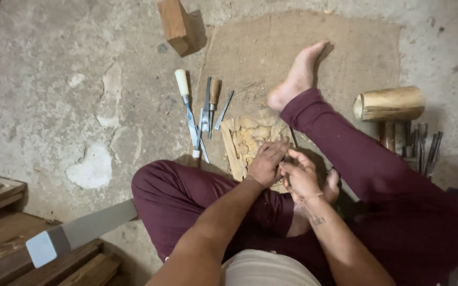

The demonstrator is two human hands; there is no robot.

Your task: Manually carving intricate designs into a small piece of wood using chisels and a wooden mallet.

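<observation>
Head view: we sit cross-legged on a burlap mat (345, 47) over a concrete floor (54, 106), in maroon trousers, one bare foot (298, 77) stretched forward. The carved wood panel (247, 140) lies flat on the mat just ahead of our knees, its relief pattern partly visible. Our left hand (267, 164) rests fingers-down on the near edge of the panel, fingers curled; we cannot tell whether it grips anything. Our right hand (300, 175) is closed around a thin dark tool (293, 136) whose shaft angles up over the panel. A row of chisels (200, 114) lies just left of the panel. A wooden mallet (389, 106) stands to the right beside more tools (425, 151). A wood block (177, 25) sits farther ahead.
</observation>
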